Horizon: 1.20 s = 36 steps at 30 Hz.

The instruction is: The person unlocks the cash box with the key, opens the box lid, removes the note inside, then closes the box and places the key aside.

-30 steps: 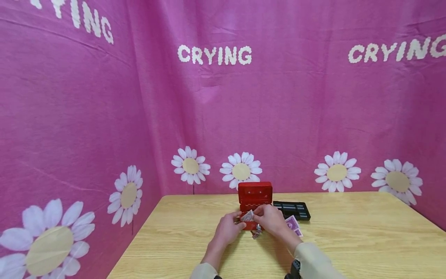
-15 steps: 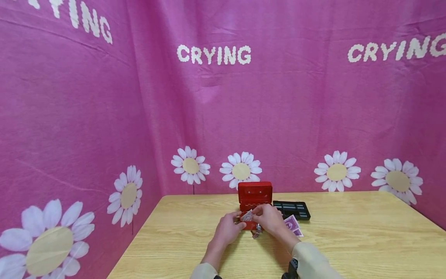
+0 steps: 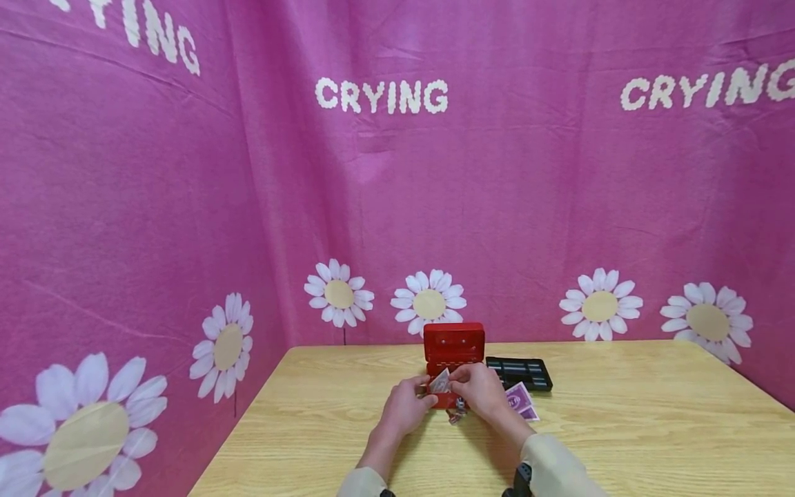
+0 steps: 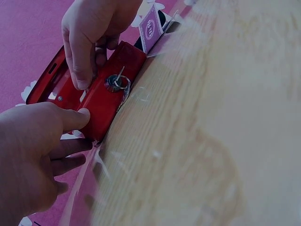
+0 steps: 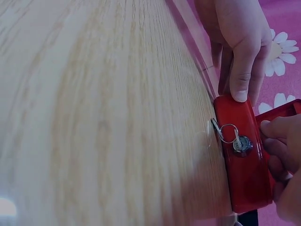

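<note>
A red metal cash box (image 3: pixel 455 338) stands on the table with its lid raised. My left hand (image 3: pixel 406 406) grips its left side, thumb over the front rim and fingers along the outer wall. Inside the box, a pale paper note (image 3: pixel 439 382) leans with one corner up, and my right hand (image 3: pixel 481 388) pinches its right edge. Most of that note is hidden by the front wall in both wrist views. A key ring (image 5: pixel 229 133) hangs from a key in the lock (image 5: pixel 243 144) on the box's front.
Right of the box lies a black compartment tray (image 3: pixel 535 376). In front of it are purple paper notes (image 3: pixel 520 400), partly behind my right forearm. Pink cloth (image 3: pixel 509 207) with daisies hangs behind and left of the wooden table (image 3: pixel 298 428).
The pale note has shifted and tilted slightly within the box, its corner now pointing higher than half a second ago. My left hand keeps its place on the box.
</note>
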### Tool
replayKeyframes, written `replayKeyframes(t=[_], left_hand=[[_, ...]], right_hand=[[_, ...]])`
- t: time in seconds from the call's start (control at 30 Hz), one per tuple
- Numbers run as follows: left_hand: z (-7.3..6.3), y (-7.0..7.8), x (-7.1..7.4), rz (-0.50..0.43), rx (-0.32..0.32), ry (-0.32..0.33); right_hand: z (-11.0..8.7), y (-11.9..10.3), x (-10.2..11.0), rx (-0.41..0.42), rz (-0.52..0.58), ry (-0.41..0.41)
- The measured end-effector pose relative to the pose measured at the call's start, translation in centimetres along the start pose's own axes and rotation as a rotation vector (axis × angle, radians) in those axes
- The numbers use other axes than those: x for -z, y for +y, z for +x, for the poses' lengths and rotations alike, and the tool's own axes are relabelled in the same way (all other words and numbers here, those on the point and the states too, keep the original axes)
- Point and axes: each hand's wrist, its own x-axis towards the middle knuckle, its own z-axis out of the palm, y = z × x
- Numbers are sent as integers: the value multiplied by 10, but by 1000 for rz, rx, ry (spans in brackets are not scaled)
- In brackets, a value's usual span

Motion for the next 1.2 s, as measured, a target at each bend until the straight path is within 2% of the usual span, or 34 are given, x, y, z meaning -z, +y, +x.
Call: replayKeyframes(t=[0.3, 0.47, 0.6, 0.83, 1.2], left_hand=[[-1, 0, -1, 10, 7, 2], [-1, -2, 1, 31, -9, 8], [-1, -3, 2, 32, -20, 12], [-1, -3, 1, 18, -26, 7], [0, -1, -3, 21, 9, 16]], right_hand=[[-1, -6, 9, -56, 75, 7], [-1, -12, 15, -37, 105, 31], [1, -14, 22, -10, 102, 53], [-1, -11, 36, -35, 96, 42], [-7, -5, 71, -47, 71, 37]])
